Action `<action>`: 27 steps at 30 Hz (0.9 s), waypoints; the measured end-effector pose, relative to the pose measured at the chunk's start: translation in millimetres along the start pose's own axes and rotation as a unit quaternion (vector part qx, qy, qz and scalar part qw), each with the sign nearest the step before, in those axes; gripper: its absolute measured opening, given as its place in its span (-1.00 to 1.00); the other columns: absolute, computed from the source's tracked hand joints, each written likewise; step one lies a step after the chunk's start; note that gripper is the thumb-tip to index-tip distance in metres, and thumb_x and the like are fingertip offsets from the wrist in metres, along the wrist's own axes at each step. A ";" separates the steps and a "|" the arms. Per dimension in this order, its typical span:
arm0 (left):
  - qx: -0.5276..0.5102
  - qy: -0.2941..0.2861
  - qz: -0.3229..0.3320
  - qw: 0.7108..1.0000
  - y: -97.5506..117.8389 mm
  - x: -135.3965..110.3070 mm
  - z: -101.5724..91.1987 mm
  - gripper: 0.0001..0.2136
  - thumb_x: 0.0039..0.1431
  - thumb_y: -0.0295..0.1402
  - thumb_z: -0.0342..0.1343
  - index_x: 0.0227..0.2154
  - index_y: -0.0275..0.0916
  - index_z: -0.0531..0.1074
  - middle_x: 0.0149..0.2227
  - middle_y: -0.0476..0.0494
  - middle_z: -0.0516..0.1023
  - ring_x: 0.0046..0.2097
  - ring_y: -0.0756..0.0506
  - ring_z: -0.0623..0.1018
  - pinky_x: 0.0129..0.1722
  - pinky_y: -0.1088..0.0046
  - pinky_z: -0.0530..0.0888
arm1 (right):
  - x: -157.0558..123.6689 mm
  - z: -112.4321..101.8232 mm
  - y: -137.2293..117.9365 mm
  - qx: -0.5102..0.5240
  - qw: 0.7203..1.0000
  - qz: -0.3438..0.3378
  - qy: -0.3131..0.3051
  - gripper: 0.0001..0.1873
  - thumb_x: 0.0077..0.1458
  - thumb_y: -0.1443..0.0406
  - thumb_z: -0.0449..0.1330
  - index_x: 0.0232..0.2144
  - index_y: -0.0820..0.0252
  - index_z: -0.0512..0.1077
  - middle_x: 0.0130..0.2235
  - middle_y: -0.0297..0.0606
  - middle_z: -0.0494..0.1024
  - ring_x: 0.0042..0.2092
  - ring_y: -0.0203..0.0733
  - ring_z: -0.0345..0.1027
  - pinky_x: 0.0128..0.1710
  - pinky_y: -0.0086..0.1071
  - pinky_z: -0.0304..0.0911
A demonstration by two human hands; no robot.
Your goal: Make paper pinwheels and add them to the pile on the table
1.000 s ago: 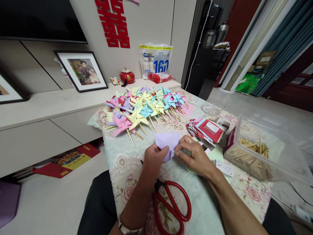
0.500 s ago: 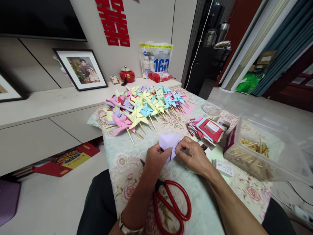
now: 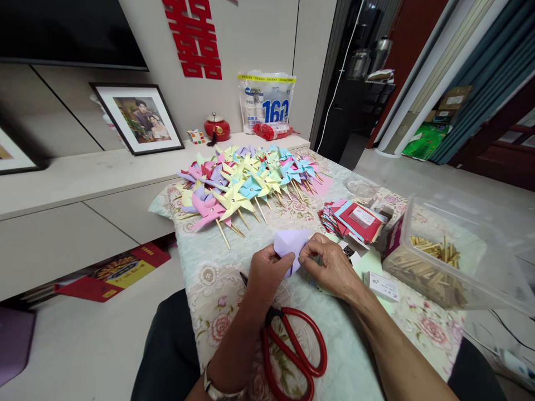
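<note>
A partly folded sheet of purple paper (image 3: 288,243) is held above the table's middle. My left hand (image 3: 268,271) is closed on its left side, thumb pressed over the front. At the paper's right edge, my right hand (image 3: 328,262) pinches with thumb and forefinger; its other fingers curl behind. Whether a small item sits in that pinch cannot be made out. Red-handled scissors (image 3: 320,345) lie under my left forearm, their blades partly hidden. Finished paper pinwheels (image 3: 251,186) on sticks are heaped beyond my hands.
Stacked coloured paper (image 3: 355,220) lies right of my hands, near a small white box (image 3: 382,287). A clear plastic bin (image 3: 422,273) of short sticks stands at the table's right edge. Behind the pinwheels runs a white cabinet (image 3: 75,186) with a framed photo (image 3: 140,120).
The purple paper has shifted very slightly to the right in my hands. Both hands keep their hold, and everything else stays in place.
</note>
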State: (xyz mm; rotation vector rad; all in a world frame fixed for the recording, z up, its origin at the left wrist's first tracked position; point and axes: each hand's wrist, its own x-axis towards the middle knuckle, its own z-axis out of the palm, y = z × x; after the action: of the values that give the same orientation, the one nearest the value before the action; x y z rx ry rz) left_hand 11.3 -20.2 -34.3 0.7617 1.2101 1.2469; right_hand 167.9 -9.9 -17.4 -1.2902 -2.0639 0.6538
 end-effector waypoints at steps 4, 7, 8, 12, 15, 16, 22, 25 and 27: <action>0.004 -0.003 -0.001 1.000 -0.3 -0.4 0.7 -0.85 -0.26 -0.39 0.32 -0.52 -0.31 0.62 -0.56 -0.01 0.58 -0.52 -0.02 0.48 -0.47 0.52 0.38 | -0.3 0.0 -0.1 0.003 1.000 0.000 -0.002 -0.84 0.07 0.42 0.16 -0.51 0.16 0.43 -0.41 -0.32 0.38 -0.32 -0.20 0.29 -0.33 -0.35 0.14; 0.006 -0.001 -0.006 1.000 -0.6 -0.1 0.9 -0.85 -0.28 -0.39 0.32 -0.53 -0.31 0.62 -0.57 -0.03 0.58 -0.52 -0.03 0.49 -0.47 0.50 0.39 | -0.4 0.5 1.1 0.005 1.000 0.001 0.003 -0.85 0.07 0.43 0.17 -0.51 0.15 0.44 -0.40 -0.32 0.38 -0.30 -0.19 0.30 -0.32 -0.35 0.15; 0.007 0.001 -0.004 1.000 -0.8 0.0 0.9 -0.85 -0.28 -0.39 0.32 -0.53 -0.31 0.62 -0.57 -0.03 0.59 -0.52 -0.03 0.48 -0.47 0.50 0.39 | -0.4 0.9 1.5 0.006 1.000 0.001 0.004 -0.84 0.07 0.43 0.17 -0.51 0.15 0.44 -0.40 -0.32 0.39 -0.30 -0.19 0.30 -0.32 -0.35 0.15; 0.018 0.001 0.001 1.000 -0.8 -0.1 1.1 -0.84 -0.26 -0.37 0.32 -0.51 -0.32 0.62 -0.58 -0.04 0.59 -0.53 -0.03 0.48 -0.48 0.50 0.38 | -0.1 2.0 1.8 0.010 1.000 0.002 0.006 -0.85 0.08 0.40 0.17 -0.51 0.15 0.44 -0.41 -0.32 0.39 -0.31 -0.19 0.31 -0.32 -0.35 0.16; 0.023 0.000 -0.001 1.000 -0.9 -0.1 0.7 -0.85 -0.25 -0.37 0.31 -0.53 -0.33 0.62 -0.59 -0.05 0.58 -0.54 -0.02 0.47 -0.50 0.51 0.36 | -0.3 0.9 -0.4 0.022 1.000 0.009 0.002 -0.85 0.09 0.38 0.18 -0.51 0.16 0.45 -0.41 -0.32 0.39 -0.32 -0.19 0.31 -0.33 -0.34 0.15; 0.019 -0.001 -0.003 1.000 -1.1 0.1 0.4 -0.84 -0.25 -0.37 0.31 -0.52 -0.33 0.62 -0.58 -0.05 0.59 -0.53 -0.02 0.47 -0.49 0.51 0.36 | -0.3 -0.3 -1.2 0.029 1.000 0.012 0.000 -0.85 0.09 0.36 0.19 -0.51 0.16 0.46 -0.41 -0.32 0.39 -0.33 -0.20 0.31 -0.34 -0.34 0.15; -0.016 -0.030 -0.039 0.999 0.4 -0.2 -4.0 -0.77 -0.25 -0.35 0.33 -0.45 -0.34 0.62 -0.51 -0.12 0.64 -0.46 -0.09 0.54 -0.39 0.43 0.44 | 1.7 -12.3 6.1 0.145 0.982 0.041 0.116 -0.86 0.11 0.21 0.27 -0.33 0.15 0.54 -0.33 -0.27 0.47 -0.25 -0.16 0.34 -0.25 -0.28 0.20; 0.010 -0.065 -0.052 0.996 5.0 -3.2 -6.1 -0.76 -0.23 -0.34 0.33 -0.43 -0.35 0.62 -0.49 -0.14 0.64 -0.44 -0.10 0.55 -0.38 0.42 0.43 | 3.6 -17.1 13.6 0.269 0.951 0.071 0.136 -0.60 0.05 0.17 0.32 -0.05 0.12 0.48 -0.13 -0.20 0.52 -0.10 -0.11 0.37 -0.12 -0.24 0.27; 0.038 -0.102 -0.059 0.992 8.3 -4.6 -7.5 -0.75 -0.23 -0.32 0.32 -0.42 -0.35 0.62 -0.45 -0.16 0.65 -0.42 -0.11 0.55 -0.36 0.41 0.42 | 4.0 -19.0 15.2 0.343 0.931 0.086 0.088 -0.45 0.01 0.17 0.35 0.07 0.13 0.42 -0.08 -0.18 0.52 -0.07 -0.10 0.38 -0.08 -0.23 0.28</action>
State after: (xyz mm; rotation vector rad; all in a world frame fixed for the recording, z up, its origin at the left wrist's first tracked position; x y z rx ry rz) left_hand 2.3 -24.1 -27.3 0.8411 1.1228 1.0054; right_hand 189.4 1.4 -13.7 -1.0595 -1.3853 1.1625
